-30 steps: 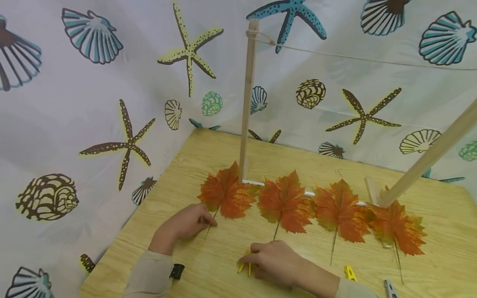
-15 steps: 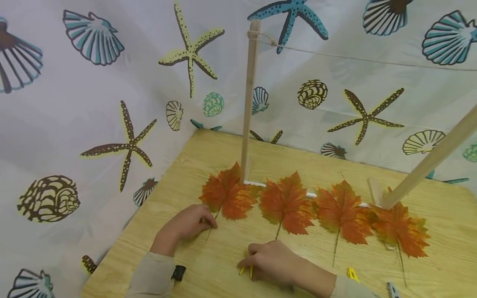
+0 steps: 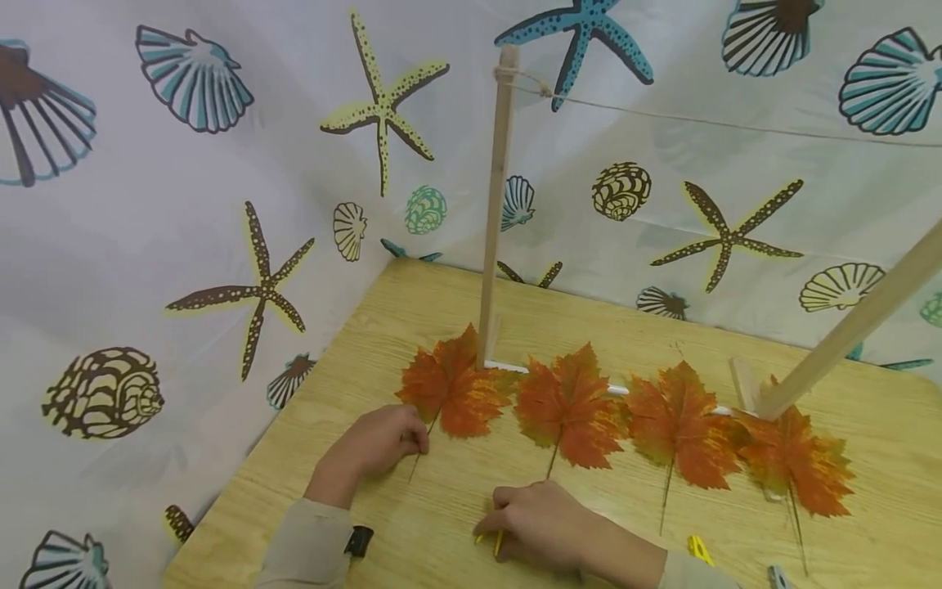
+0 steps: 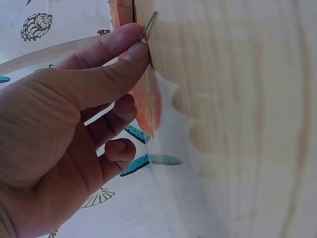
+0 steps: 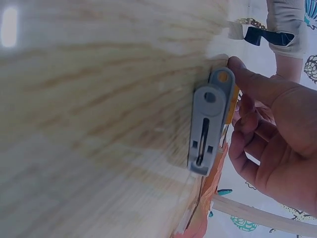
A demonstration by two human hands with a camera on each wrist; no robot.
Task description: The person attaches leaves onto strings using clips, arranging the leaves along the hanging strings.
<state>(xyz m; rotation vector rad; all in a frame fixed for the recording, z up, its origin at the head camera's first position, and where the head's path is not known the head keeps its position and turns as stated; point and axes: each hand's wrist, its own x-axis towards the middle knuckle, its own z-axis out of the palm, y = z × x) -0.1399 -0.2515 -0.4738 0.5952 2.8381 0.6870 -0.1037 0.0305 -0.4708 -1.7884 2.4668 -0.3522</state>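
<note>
My left hand [image 3: 383, 440] pinches the thin stem [image 4: 149, 26] of the leftmost orange-red maple leaf [image 3: 452, 388] between thumb and forefinger; its other fingers curl loosely in the left wrist view. The leaf lies on the table. Lower and to the right, my right hand [image 3: 548, 523] holds a small yellow clothespin [image 3: 500, 543] close over the tabletop, mostly covered by the fingers. In the right wrist view, a grey clothespin [image 5: 205, 130] stands in front of the right hand [image 5: 285, 126] and hides part of its fingertips; a yellow edge shows behind it.
Three more maple leaves, one of them the middle leaf [image 3: 567, 405], lie in a row. Another yellow clothespin [image 3: 699, 550] is beside the right forearm. A wooden post [image 3: 496, 204] and a slanting post [image 3: 854, 327] rise behind the leaves, with a string [image 3: 699, 123] stretched between them.
The right fingers have closed down over the yellow clothespin, so less of it shows. The left hand stays at the stem. The whole view has shifted slightly.
</note>
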